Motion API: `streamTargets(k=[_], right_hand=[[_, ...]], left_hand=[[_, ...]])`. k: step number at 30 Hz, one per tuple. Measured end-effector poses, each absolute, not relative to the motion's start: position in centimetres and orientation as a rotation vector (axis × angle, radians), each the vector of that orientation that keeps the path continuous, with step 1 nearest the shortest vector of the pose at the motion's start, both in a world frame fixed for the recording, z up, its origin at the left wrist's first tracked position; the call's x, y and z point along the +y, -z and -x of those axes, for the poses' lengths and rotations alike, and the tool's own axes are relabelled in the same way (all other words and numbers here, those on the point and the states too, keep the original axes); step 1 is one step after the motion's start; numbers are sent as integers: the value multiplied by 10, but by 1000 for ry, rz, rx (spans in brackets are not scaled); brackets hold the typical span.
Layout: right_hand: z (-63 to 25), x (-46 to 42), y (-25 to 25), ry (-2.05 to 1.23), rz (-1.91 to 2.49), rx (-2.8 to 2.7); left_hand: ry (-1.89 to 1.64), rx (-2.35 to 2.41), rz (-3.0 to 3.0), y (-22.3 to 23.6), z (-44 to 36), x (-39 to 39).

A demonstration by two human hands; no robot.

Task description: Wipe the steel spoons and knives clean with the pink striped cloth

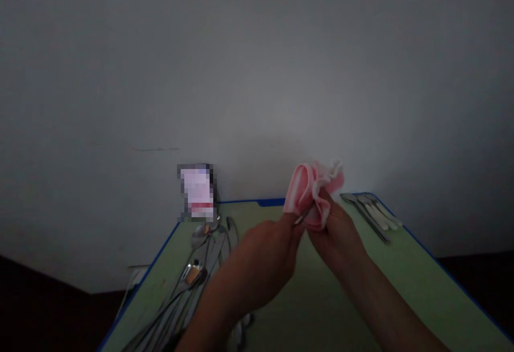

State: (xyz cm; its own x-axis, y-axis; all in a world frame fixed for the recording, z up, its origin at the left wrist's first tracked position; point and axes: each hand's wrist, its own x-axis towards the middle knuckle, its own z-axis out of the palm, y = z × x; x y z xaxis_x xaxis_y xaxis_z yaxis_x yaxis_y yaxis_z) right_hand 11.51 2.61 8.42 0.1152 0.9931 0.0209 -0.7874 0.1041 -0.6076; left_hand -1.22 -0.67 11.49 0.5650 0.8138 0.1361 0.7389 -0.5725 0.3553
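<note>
My left hand [269, 250] is closed around the end of a slim metal utensil [305, 213], and only a short shiny length of it shows. The utensil's other end is hidden in a pink cloth [301, 183] with white edging. My right hand [339, 229] grips this bunched cloth, wrapping it about the utensil. Both hands are raised over the far middle of the green table [309, 309], close together. Which kind of utensil it is cannot be made out.
A pile of metal cutlery [193, 280], spoons among it, lies on the left, partly behind my left forearm. Several spoons [371, 213], some pale-handled, lie at the far right corner. A blurred-out phone-like device [197, 191] leans near the wall [257, 74] at the back left.
</note>
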Motion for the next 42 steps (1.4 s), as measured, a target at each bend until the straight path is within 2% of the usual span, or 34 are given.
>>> streamTargets(k=[3, 6, 9, 13, 20, 27, 30, 35, 42], right_hand=[[-109, 24, -79, -1438, 590, -445], [-112, 24, -74, -1368, 707, -535], [-122, 25, -75, -1220, 869, -960], [-139, 20, -86, -1030, 1082, -1647], [-139, 6, -101, -1048, 1087, -2282], [-140, 2, -106, -931, 1093, -2344], [-152, 6, -106, -953, 1081, -2376], [-179, 12, -108, -1198, 1176, -2353], [-190, 5, -122, -1118, 1177, -2325]], left_hand=[[-317, 1363, -2622, -101, -4, -3], [-340, 1241, -2629, -98, 6, 2], [-283, 1167, -2532, -110, 37, 7], [-485, 1349, -2387, -130, 69, 11], [-598, 1205, -2400, -133, 51, 12], [-503, 1210, -2486, -126, 56, 19], [-545, 1236, -2450, -125, 65, 21], [-637, 1256, -2422, -124, 73, 23], [-803, 1287, -2441, -123, 47, 15]])
